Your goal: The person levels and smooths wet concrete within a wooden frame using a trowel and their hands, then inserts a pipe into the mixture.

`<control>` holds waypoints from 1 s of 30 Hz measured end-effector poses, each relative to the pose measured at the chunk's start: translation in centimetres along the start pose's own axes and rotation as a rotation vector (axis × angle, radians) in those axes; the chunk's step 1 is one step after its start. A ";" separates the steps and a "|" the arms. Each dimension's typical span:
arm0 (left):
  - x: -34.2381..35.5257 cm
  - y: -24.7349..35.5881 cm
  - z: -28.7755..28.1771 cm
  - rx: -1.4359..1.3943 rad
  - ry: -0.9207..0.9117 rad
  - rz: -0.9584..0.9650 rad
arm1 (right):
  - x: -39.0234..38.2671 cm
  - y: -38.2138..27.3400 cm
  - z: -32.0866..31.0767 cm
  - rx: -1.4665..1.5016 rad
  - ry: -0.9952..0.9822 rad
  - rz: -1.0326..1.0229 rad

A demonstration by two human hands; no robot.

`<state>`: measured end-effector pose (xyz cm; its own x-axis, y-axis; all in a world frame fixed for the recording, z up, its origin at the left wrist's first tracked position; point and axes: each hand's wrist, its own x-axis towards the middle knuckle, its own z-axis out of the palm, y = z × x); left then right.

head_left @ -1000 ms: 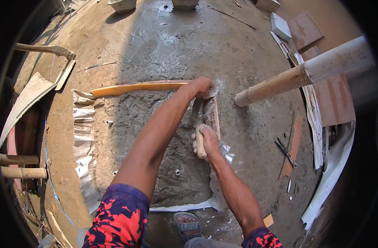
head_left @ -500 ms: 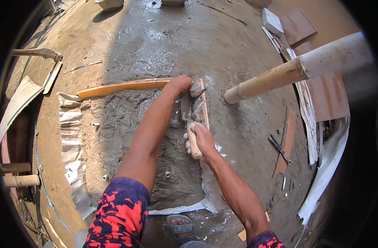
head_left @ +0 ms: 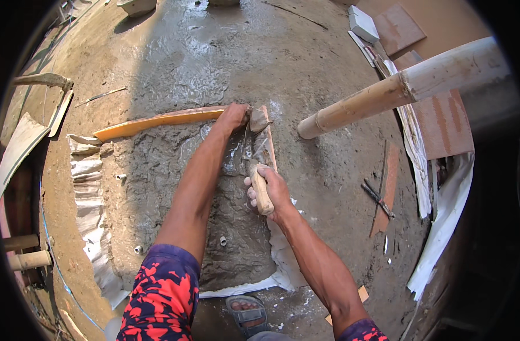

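My left hand [head_left: 234, 117] has curled fingers at the upper right corner of a rectangular bed of wet grey mortar [head_left: 152, 199], beside crumpled plastic [head_left: 260, 121] on the pink board edge [head_left: 269, 149]. What its fingertips grip is hidden. My right hand [head_left: 271, 190] is closed round the wooden handle of a trowel [head_left: 261, 200], its blade angled up against the inside of that edge, in mud. An orange board [head_left: 160, 118] forms the bed's far edge. Creased white sacking [head_left: 85, 170] lines its left side. Short white pipe stubs [head_left: 223, 241] stick out of the mortar.
A bamboo pole [head_left: 356, 108] slants in from the right. Pliers [head_left: 378, 199] lie by a brown strip [head_left: 385, 193]. Tiles [head_left: 402, 28], a white block [head_left: 363, 24] and sheets line the right. Basins [head_left: 136, 7] stand at the back; bamboo and boards [head_left: 21, 159] are at left.
The whole view has shifted, so the scene sits further left in the picture. Both hands stay at the corner, with the trowel blade moved slightly along the right edge.
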<state>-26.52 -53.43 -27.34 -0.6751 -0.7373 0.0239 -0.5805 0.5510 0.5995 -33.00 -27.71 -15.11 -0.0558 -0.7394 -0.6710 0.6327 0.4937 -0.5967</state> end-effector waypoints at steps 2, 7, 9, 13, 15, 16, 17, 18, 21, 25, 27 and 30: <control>0.1 0.3 0.4 -0.016 0.042 -0.060 | 0.4 -0.1 -0.3 0.077 -0.017 0.007; 0.1 0.1 0.8 -0.061 0.155 -0.076 | 1.3 -0.6 -0.2 0.182 -0.076 0.010; 0.0 -0.5 0.8 -0.083 0.128 -0.078 | 1.5 -1.0 0.1 0.206 -0.084 0.023; -0.9 -1.3 0.6 -0.208 0.049 -0.003 | 1.0 -1.1 0.4 0.223 -0.082 0.012; -1.6 0.4 1.1 -0.118 0.100 -0.008 | 0.5 -1.4 0.3 0.233 -0.073 0.006; -2.0 1.4 1.2 -0.074 0.125 -0.012 | 0.3 -1.4 0.2 0.237 -0.067 0.004; -2.0 2.1 1.1 -0.044 0.093 -0.019 | 0.3 -1.4 0.1 0.233 -0.055 0.001; -2.2 1.5 1.2 -0.098 0.132 -0.029 | 0.4 -1.0 0.5 0.233 -0.057 0.007; -2.3 1.2 1.8 -0.272 0.188 -0.100 | 0.3 -0.5 0.4 0.187 -0.063 -0.006; -1.9 1.4 3.1 -0.274 0.307 -0.224 | 0.0 -0.8 0.5 0.101 -0.044 -0.030; -1.8 -0.1 3.4 -0.172 0.356 -0.216 | 0.2 -0.8 1.0 0.090 -0.043 -0.037; -1.8 0.3 2.7 -0.058 0.295 -0.125 | 0.4 -0.9 0.5 0.053 -0.020 -0.051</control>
<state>-26.72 -50.90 -29.39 -0.4346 -0.8838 0.1733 -0.6180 0.4326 0.6564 -33.21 -28.67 -14.67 -0.0733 -0.7722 -0.6311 0.6695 0.4309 -0.6050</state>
